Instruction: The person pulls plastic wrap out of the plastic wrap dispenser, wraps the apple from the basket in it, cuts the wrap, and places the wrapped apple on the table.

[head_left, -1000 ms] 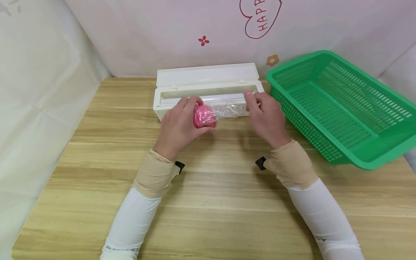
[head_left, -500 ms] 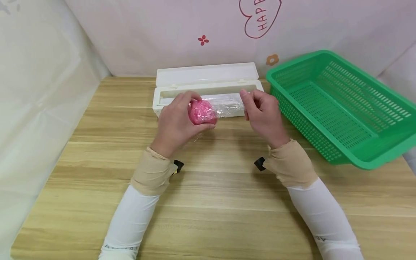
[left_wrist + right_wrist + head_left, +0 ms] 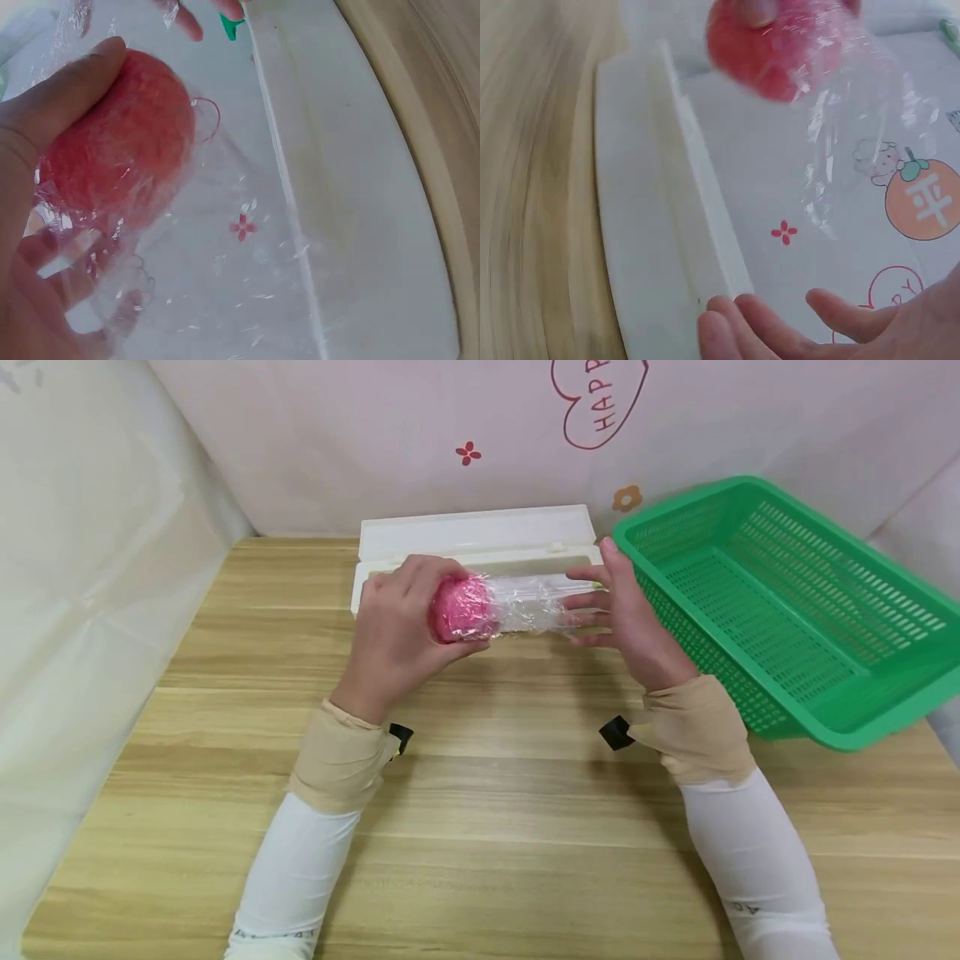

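Note:
My left hand (image 3: 393, 631) grips a round pink, fruit-like ball (image 3: 463, 607), with the thumb below and fingers above in the head view. Clear cling film (image 3: 528, 602) covers the ball and stretches from it to the right. Beside the film's loose end, my right hand (image 3: 637, 618) has its fingers spread and fairly straight; whether they touch the film is hard to tell. Behind both hands lies a long white cling film box (image 3: 480, 537), lid up. In the left wrist view the ball (image 3: 127, 135) shows through creased film (image 3: 232, 292).
A green plastic basket (image 3: 813, 718) stands at the right, close to my right hand. The wooden table (image 3: 480, 860) lies under everything. A white cloth (image 3: 337, 443) with printed hearts and flowers hangs behind the box.
My right hand has uncurled from its pinch on the film and spread its fingers, shifting slightly right. My left hand has moved a little left and up with the ball.

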### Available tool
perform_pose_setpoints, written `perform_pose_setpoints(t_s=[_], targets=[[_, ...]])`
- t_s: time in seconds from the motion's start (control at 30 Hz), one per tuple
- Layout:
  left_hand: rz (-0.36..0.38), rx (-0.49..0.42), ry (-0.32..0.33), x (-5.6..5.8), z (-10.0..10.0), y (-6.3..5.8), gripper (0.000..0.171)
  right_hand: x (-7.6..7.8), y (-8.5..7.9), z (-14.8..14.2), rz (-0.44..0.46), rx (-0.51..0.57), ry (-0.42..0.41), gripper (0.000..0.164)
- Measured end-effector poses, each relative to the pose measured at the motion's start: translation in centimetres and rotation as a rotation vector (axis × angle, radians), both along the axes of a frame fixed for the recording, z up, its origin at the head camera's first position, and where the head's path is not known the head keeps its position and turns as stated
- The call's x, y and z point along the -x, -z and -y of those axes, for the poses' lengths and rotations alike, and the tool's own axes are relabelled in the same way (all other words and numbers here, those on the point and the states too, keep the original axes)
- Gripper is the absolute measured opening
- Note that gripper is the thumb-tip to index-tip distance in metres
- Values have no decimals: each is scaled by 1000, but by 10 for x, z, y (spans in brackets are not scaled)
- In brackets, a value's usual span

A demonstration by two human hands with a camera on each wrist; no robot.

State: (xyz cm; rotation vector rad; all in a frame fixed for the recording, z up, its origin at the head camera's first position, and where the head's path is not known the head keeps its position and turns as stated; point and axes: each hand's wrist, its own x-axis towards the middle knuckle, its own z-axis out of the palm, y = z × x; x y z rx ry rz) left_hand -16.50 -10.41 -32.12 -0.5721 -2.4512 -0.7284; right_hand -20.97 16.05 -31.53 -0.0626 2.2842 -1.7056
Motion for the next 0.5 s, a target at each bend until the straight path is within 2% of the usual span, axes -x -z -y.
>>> perform_pose_setpoints(t_s=[0.1,0.17,0.23,0.3,0.4,0.5], targets=[[-131,88,-1,-3,-6,0,68,-4,-4,1,41,62,-57,86],[-201,129,-7,-5,-10,1,65,-7,-3,7,4,91,-38,81],[-248,158,-8,-6,-13,2,62,-12,0,13,-76,67,15,73],[-272,179,-8,-7,-17,4,60,-14,5,18,-200,2,96,63],[-278,202,-7,-7,-21,6,58,-14,15,23,-434,-113,232,47],[-257,211,-3,-7,-24,8,60,-10,22,22,-690,-165,334,40]])
